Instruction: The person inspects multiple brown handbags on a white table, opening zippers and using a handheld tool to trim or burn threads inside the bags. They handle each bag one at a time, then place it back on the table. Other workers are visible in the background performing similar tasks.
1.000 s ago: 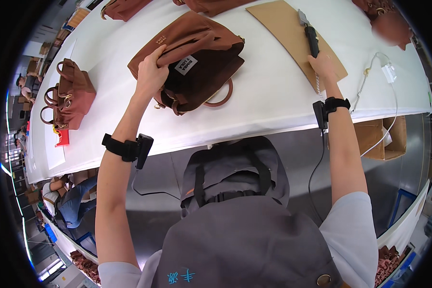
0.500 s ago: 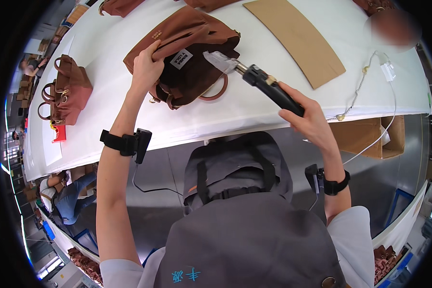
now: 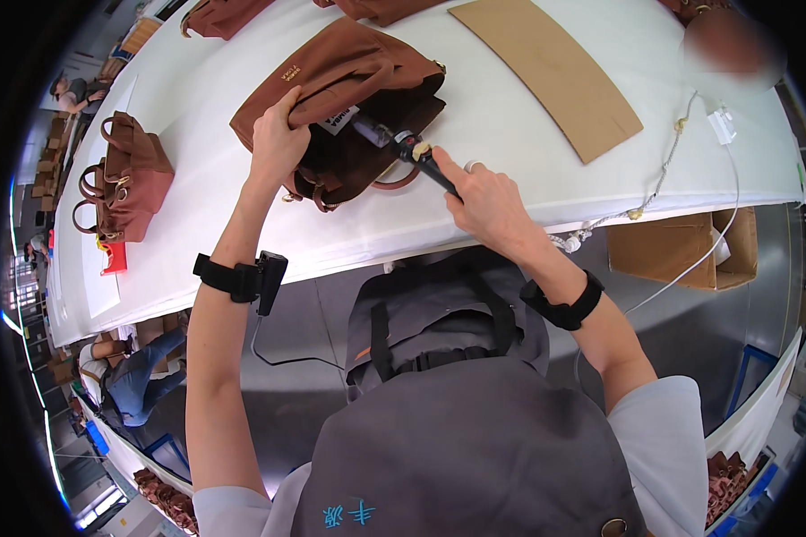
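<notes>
Right hand (image 3: pixel 493 206): Fingers wrapped around the handle of a black-handled tool (image 3: pixel 439 173), a ring on one finger; a second ago it was over at the cardboard, and it has since swung left to the bag.
Brown handbag (image 3: pixel 358 49): Lying tilted on the white desk (image 3: pixel 501 134) in front of the person, its mouth turned toward the wearer, one round handle resting on the cloth.
Flat head (image 3: pixel 372 134): Half a second ago at the right side of the bag's mouth, now deeper in and just beside the white label (image 3: pixel 338 121); whether it touches the lining cannot be told.
Left hand (image 3: pixel 279 139): Pinching the bag's folded upper rim, much as a second ago.
What it means: The work appears to have passed from taking up the tool to the bag's dark interior, one hand steadying, the other guiding.
Cardboard sheet (image 3: pixel 555 85): Bare at the right, the tool gone from it.
Twisted cord (image 3: pixel 661 183): Runs along the desk's right side, near a white plug block (image 3: pixel 722 127).
Far left: Brown bags (image 3: pixel 139 192) with upright handles stand well apart.
</notes>
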{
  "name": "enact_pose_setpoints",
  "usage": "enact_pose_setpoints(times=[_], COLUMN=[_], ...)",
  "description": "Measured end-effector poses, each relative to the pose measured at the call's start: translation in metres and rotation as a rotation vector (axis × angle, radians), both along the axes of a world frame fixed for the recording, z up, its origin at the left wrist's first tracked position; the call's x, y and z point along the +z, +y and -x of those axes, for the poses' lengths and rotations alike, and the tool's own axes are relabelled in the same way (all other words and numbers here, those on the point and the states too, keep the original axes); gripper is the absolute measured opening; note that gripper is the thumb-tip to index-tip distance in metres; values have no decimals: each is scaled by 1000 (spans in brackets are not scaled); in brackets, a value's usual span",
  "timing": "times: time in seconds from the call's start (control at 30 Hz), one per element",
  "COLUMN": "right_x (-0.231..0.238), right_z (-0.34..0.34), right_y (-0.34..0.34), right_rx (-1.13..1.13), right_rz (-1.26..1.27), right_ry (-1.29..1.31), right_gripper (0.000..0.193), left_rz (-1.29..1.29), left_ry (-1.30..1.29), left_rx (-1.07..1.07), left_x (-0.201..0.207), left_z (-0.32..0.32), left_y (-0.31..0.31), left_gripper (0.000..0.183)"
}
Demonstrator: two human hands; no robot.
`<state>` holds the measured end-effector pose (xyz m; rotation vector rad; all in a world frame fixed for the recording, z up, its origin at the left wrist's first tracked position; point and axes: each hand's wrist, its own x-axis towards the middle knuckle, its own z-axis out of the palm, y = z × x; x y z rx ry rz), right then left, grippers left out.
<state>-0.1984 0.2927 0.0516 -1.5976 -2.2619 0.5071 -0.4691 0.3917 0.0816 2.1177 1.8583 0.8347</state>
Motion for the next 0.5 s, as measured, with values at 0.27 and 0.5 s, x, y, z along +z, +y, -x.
enact_pose_setpoints(times=[0.27,0.5], right_x=[6,7], right_z=[-7,29], right_y=[12,-19], right_rx=[-106,43], right_rz=[-19,72], right_ry=[-27,35], right_gripper=[57,59], left_rz=[37,16], left_ry=[-21,-27], left_rx=[-5,-4], left_x=[1,-2], left_z=[0,0], left_y=[-4,-1], left_gripper=[46,47])
